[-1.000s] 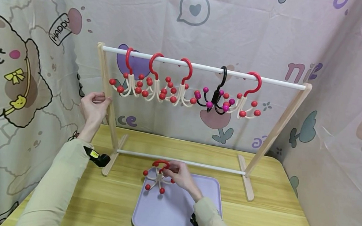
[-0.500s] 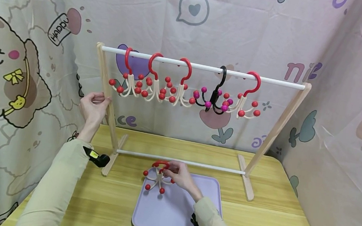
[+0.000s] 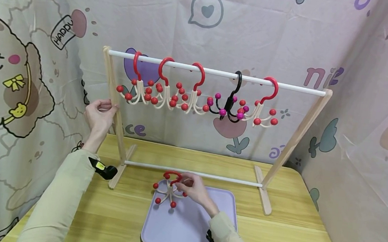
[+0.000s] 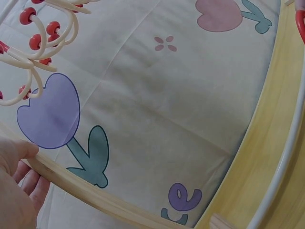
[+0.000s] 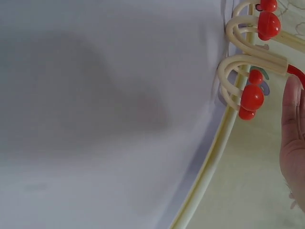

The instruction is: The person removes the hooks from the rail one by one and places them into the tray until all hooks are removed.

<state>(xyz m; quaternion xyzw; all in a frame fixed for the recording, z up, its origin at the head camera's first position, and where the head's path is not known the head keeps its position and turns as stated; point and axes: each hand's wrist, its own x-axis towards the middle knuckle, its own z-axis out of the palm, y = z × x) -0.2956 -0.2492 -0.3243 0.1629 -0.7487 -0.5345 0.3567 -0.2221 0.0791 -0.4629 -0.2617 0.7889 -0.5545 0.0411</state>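
My left hand [image 3: 100, 115] grips the left wooden upright [image 3: 118, 125] of a rack about halfway up, and the left wrist view shows its thumb [image 4: 28, 149] and fingers on either side of the wood. Over the far left corner of a lilac tray [image 3: 182, 234], my right hand [image 3: 194, 189] pinches the red hook of a cream octopus-style hanger [image 3: 171, 191]. Its curved arms end in red balls and spread out close over the tray. In the right wrist view, that hanger [image 5: 267, 62] stands beside the hand, its hook partly cut off by the frame edge.
Along the rack's white top bar [image 3: 300, 89] hang several cream hangers with red hooks, plus a black hanger [image 3: 229, 103] with magenta balls. A lower white bar [image 3: 223, 178] runs behind the tray. Patterned curtains [image 3: 209, 40] enclose the wooden table [image 3: 284, 241].
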